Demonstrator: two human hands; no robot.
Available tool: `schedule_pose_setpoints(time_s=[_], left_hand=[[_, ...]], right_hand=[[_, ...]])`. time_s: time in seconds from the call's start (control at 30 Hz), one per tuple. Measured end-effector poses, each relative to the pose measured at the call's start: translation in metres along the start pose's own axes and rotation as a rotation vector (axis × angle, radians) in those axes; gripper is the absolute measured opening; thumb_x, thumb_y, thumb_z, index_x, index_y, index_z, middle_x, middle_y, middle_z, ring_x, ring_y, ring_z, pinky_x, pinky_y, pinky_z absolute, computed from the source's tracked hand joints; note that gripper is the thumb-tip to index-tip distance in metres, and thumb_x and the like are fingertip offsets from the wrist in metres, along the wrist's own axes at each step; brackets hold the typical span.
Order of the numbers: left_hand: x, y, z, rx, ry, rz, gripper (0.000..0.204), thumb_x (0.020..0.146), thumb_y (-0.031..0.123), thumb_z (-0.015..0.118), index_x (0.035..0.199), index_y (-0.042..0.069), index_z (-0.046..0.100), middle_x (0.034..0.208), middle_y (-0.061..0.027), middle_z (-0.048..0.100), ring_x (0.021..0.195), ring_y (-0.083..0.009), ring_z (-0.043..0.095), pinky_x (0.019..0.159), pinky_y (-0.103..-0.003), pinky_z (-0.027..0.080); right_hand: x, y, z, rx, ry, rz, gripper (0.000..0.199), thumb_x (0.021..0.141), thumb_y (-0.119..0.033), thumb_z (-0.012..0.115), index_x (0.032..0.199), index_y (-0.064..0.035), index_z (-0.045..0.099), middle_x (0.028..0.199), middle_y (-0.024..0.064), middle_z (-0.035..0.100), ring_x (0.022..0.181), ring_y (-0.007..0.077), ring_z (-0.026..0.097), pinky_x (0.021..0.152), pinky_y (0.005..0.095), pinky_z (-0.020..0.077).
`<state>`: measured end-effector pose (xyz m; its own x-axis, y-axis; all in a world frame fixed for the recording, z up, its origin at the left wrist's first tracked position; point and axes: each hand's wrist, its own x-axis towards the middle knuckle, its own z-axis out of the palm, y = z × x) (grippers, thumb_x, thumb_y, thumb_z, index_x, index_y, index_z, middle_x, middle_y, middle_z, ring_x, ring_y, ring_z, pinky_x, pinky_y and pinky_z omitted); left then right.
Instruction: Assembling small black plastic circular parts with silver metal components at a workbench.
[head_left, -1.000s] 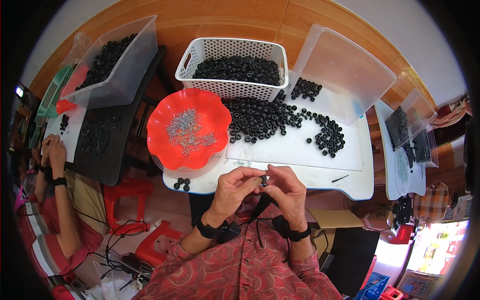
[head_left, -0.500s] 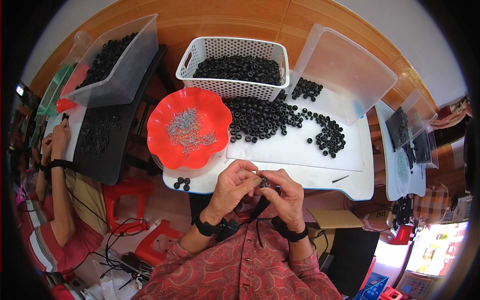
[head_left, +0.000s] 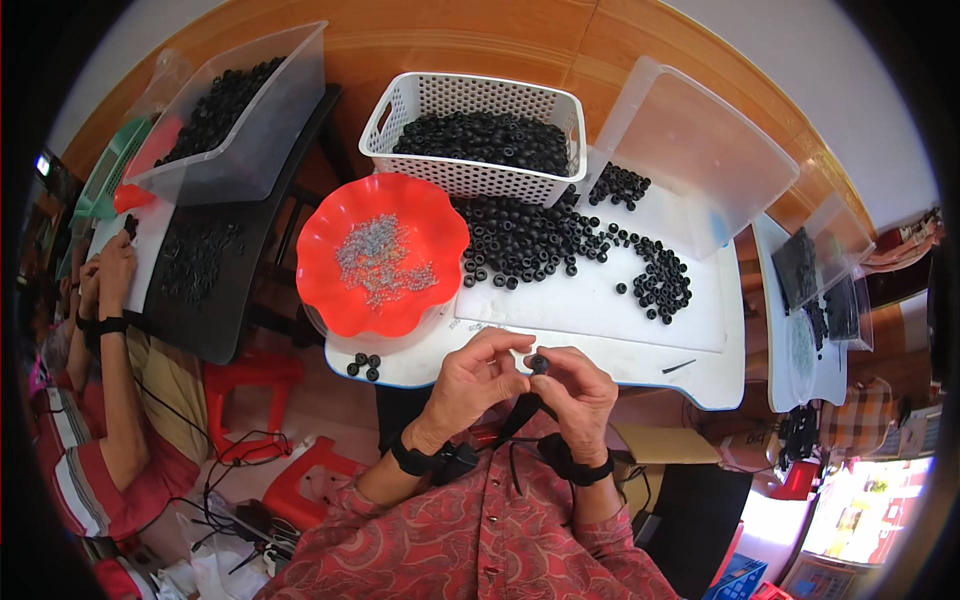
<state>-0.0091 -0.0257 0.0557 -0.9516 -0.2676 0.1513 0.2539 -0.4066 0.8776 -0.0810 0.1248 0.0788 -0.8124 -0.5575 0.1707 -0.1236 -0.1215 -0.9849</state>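
Observation:
Between the thumb and forefinger of my right hand (head_left: 577,388) is a small black ball-shaped piece (head_left: 540,364). My left hand (head_left: 466,386) is close beside it, thumb and forefinger apart, with nothing visible between them. Both hands are in front of the table's near edge. Beyond my left hand stands a red wavy-rimmed bowl (head_left: 318,285) with many tiny silvery parts (head_left: 378,262), too small to make out exactly. A heap of similar black pieces, with holes (head_left: 525,238), lies on a white sheet (head_left: 600,325). Several loose pieces (head_left: 373,374) sit left, near the table edge.
Behind the heap, a white perforated basket (head_left: 470,181) holds more black pieces. A translucent bin (head_left: 700,150) lies tipped at the back right. A thin dark tool (head_left: 679,366) rests near the right edge. At left, another person's hands (head_left: 112,272) work at a black table (head_left: 215,325).
My hands, together before, have come slightly apart. The left fingers have spread and moved off the black piece, which now shows plainly in my right fingertips.

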Motion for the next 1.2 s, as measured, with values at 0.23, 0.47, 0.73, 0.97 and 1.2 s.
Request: schedule_pose_setpoints(time_s=[0.23,0.47,0.73,0.97,1.2], left_hand=[[0.001,0.013,0.008,0.055,-0.095,-0.041,0.065,0.077,0.008,0.08,0.135,-0.002,0.052,0.116,-0.0053,0.059,0.084,-0.0058,0.052,0.076,-0.02,0.048],[0.0,0.011,0.009,0.054,-0.084,-0.077,0.064,0.078,0.017,0.079,0.132,-0.004,0.054,0.102,-0.0013,0.06,0.076,-0.004,0.052,0.065,-0.018,0.045],[0.001,0.01,0.01,0.05,-0.064,-0.044,0.062,0.08,0.024,0.078,0.131,-0.003,0.056,0.095,0.0,0.061,0.074,-0.0038,0.052,0.064,-0.019,0.044],[0.001,0.006,0.007,0.026,-0.073,-0.029,0.051,0.09,0.03,0.067,0.129,-0.002,0.058,0.126,-0.0149,0.062,0.108,-0.0165,0.06,0.092,-0.027,0.049],[-0.002,0.01,0.008,0.122,-0.015,-0.007,0.044,0.093,0.025,0.065,0.127,-0.002,0.059,0.123,-0.0126,0.064,0.106,-0.0139,0.06,0.091,-0.025,0.049]], right_hand=[[0.001,-0.003,0.004,0.068,-0.04,-0.044,0.033,0.081,0.006,0.071,0.113,0.003,0.066,0.102,0.0106,0.067,0.089,0.0144,0.063,0.08,0.0248,0.051],[0.0,0.002,0.005,0.158,-0.05,-0.066,0.031,0.082,0.007,0.069,0.112,0.0031,0.065,0.104,0.0115,0.067,0.094,0.0181,0.065,0.086,0.0286,0.0516],[-0.001,0.0,0.007,0.27,-0.026,-0.005,0.028,0.082,0.006,0.07,0.109,0.0033,0.066,0.104,0.0113,0.066,0.095,0.0179,0.064,0.086,0.0288,0.0518],[-0.001,0.001,0.0,0.28,-0.107,-0.003,0.03,0.081,0.005,0.071,0.11,0.0031,0.067,0.107,0.0132,0.066,0.096,0.0188,0.064,0.085,0.0296,0.0528],[0.001,0.001,0.001,0.195,-0.104,0.005,0.034,0.081,0.006,0.071,0.115,0.0023,0.066,0.109,0.0124,0.066,0.099,0.0179,0.063,0.088,0.0283,0.051]])
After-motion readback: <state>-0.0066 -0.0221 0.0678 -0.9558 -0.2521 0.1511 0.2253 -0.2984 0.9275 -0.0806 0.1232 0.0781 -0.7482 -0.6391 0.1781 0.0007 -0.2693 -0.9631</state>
